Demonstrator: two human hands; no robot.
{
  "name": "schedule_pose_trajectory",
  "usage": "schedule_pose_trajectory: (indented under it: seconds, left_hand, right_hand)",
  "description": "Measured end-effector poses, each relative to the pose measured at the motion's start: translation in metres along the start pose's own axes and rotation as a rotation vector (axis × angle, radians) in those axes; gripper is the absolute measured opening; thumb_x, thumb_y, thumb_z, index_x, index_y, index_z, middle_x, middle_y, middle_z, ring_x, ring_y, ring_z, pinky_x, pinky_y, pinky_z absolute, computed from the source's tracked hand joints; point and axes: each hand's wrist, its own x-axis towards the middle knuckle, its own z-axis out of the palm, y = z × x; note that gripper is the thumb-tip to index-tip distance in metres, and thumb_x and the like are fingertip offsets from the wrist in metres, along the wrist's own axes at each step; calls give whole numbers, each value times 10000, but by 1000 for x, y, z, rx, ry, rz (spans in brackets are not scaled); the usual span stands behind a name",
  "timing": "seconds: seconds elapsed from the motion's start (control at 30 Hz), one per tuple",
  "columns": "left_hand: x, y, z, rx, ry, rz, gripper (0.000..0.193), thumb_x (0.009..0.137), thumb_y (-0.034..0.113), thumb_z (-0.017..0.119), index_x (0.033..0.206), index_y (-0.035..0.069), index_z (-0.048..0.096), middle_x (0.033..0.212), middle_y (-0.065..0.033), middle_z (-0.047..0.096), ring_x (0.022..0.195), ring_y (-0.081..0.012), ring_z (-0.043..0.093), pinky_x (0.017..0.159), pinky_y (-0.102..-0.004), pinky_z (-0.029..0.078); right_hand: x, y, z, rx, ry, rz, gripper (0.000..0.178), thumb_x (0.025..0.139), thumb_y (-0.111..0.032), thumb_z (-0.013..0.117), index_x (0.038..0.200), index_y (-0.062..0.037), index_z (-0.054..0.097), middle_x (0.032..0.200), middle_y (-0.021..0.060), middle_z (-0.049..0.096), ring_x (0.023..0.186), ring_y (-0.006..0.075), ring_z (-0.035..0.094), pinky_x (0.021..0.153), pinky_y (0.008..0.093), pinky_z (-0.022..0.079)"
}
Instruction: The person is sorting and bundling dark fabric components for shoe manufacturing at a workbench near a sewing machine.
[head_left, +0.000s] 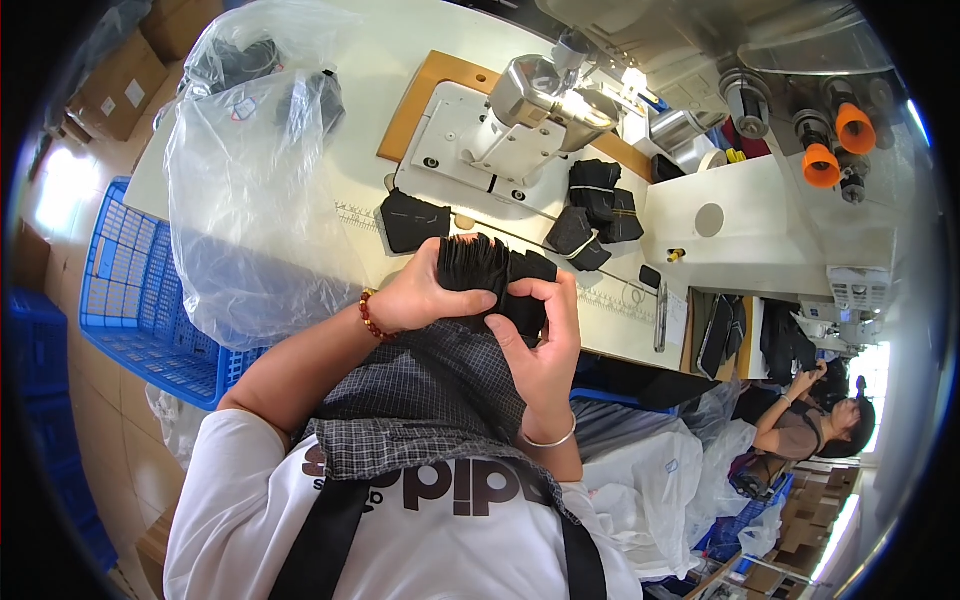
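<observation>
A thick stack of black fabric pieces (474, 266) is gripped in my left hand (425, 290), thumb across its near face and the layered edges fanning upward. My right hand (545, 340) closes on a second part of black fabric pieces (528, 270) right beside it, thumb and fingers bent around them. Both hands are held close together over my lap, at the table's near edge. Just beyond my left hand a flat black fabric piece (414, 222) lies on the table. Several tied bundles of black fabric (594, 195) sit farther right, by the sewing machine (520, 130).
A clear plastic bag (260, 190) with dark items covers the table's left side. A blue crate (150, 300) stands left of the table. Orange-tipped thread stands (820, 165) hang at upper right. Scissors-like metal tool (661, 318) lies at the right edge. Another person (815, 425) works far right.
</observation>
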Motion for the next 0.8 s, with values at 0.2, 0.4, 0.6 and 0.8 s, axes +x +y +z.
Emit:
schedule_pose_trajectory:
  seconds: [0.2, 0.4, 0.6, 0.8]
  left_hand:
    - [3, -5, -6, -91, 6, -25, 402, 808, 100, 819, 1154, -3, 642, 1013, 4, 669, 922, -70, 581, 853, -265, 498]
    - [0, -5, -6, -266, -20, -40, 444, 825, 74, 800, 1218, 1, 607, 1094, -16, 641, 992, -89, 580, 876, -278, 500]
    - [1, -6, -10, -275, -44, -66, 478, 819, 99, 788, 1238, 0, 582, 1127, -24, 635, 1022, -102, 583, 901, -285, 501]
    - [-1, -9, -12, -270, -29, -72, 490, 808, 87, 772, 1247, 2, 573, 1140, -33, 637, 1044, -121, 588, 931, -300, 495]
  right_hand:
    - [0, 1, 7, 89, 47, 4, 303, 822, -115, 801, 1059, -12, 644, 1051, 121, 546, 976, 273, 587, 867, 339, 482]
    - [4, -3, 7, 65, 40, -49, 280, 818, -78, 800, 1053, -6, 667, 1063, 115, 552, 983, 257, 603, 879, 333, 491]
    - [5, -4, 0, 184, -22, 62, 267, 823, -72, 809, 1052, -14, 684, 1080, 91, 549, 973, 219, 612, 823, 295, 516]
    - [6, -4, 0, 240, -30, 98, 238, 840, -58, 786, 1053, -19, 688, 1073, 84, 552, 961, 213, 612, 807, 299, 516]
